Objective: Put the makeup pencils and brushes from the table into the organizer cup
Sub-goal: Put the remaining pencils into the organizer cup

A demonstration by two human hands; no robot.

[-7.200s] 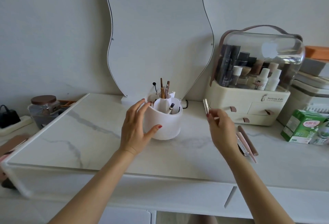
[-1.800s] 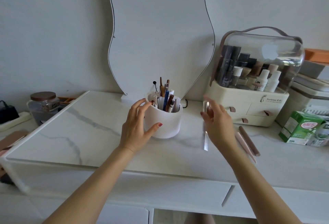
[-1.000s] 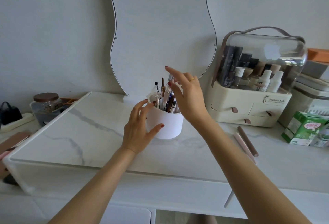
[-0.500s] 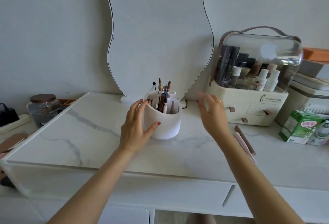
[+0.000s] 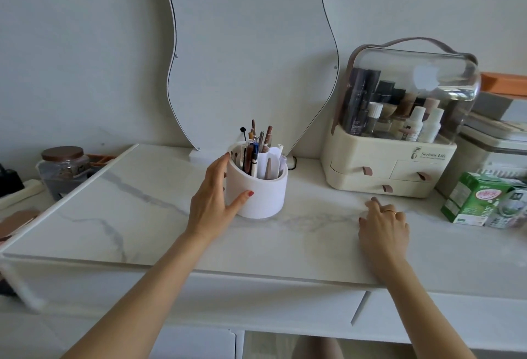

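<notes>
Organizer cup (image 5: 258, 191): stands mid-table on the marble top (image 5: 148, 216), already bristling with upright pencils and brushes (image 5: 258, 150).
Left hand (image 5: 214, 199): curled around the cup's left wall, thumb pressed to its front, steadying it.
Right hand (image 5: 382, 224): lies palm-down on the marble, well right of the cup, fingers bent; whether they pinch anything cannot be told.
Progress: judged nearly complete; no loose pencil shows on the bare marble.
Hidden: whatever lies beneath the right hand; the cup's inner compartments.
</notes>
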